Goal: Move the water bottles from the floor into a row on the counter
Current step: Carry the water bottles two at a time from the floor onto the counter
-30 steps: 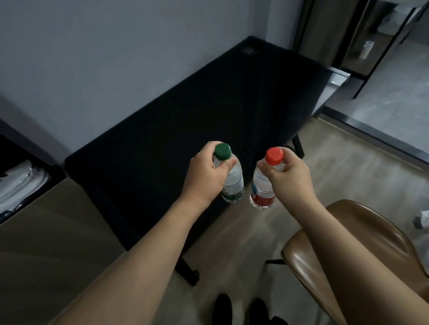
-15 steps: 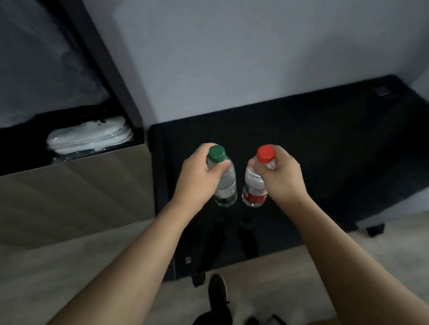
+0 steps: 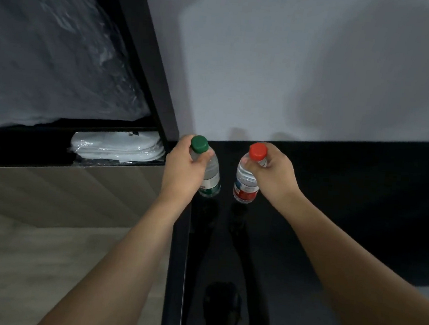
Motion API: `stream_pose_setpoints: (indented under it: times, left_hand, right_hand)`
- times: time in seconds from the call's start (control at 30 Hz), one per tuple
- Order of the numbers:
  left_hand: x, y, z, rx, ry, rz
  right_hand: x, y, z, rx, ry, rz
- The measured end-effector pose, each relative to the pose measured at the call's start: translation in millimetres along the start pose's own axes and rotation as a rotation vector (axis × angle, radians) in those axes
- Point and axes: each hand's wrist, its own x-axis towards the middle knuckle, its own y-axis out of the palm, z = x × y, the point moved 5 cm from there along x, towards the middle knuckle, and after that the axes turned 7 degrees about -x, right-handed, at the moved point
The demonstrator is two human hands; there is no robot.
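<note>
head view: left hand (image 3: pixel 185 171) grips the green-capped bottle (image 3: pixel 208 173) at the neck, fingers curled round it just below the cap. right hand (image 3: pixel 272 174) pinches the red-capped bottle (image 3: pixel 245 182) at the neck in the same manner. both bottles sit at centre frame, upright with a slight tilt, side by side but apart, over the glossy black counter (image 3: pixel 347 200); faint reflections lie below each base. whether the bases touch the surface cannot be told. folded white items (image 3: pixel 118 147) lie on a shelf at left.

judgement: placing step in hand. next move calls for setting both bases flat near the wall, level with each other, then releasing the necks without tipping.
</note>
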Motion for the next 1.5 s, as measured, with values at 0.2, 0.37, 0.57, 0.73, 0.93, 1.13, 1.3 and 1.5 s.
stream_pose_setpoints:
  times: [0.2,0.37,0.57,0.73,0.93,1.13,1.3,1.5]
  left_hand:
    - [77,10,14,0.041,0.019,-0.108]
    - [128,21,30,0.090,-0.037,-0.182]
    - [161,28,41,0.117,-0.032,-0.278]
    - [175,30,50,0.144,-0.027,-0.323]
    - [185,30,58,0.231,-0.006,-0.345]
    - [187,36,67,0.283,-0.004,-0.343]
    - [187,40,73,0.285,-0.020,-0.330]
    - [187,41,79,0.263,-0.031,-0.341]
  right_hand:
    - [92,27,12,0.003,-0.078,0.048]
    - [150,45,17,-0.053,-0.156,0.013]
    - [197,64,13,-0.095,-0.180,-0.073]
    - [215,78,17,-0.085,-0.221,-0.071]
    - [222,88,10,-0.084,-0.258,-0.085]
    - [224,96,5,-0.092,-0.305,-0.067]
    - [228,98,2,-0.092,-0.309,-0.052]
    - [231,101,2,-0.152,-0.332,-0.063]
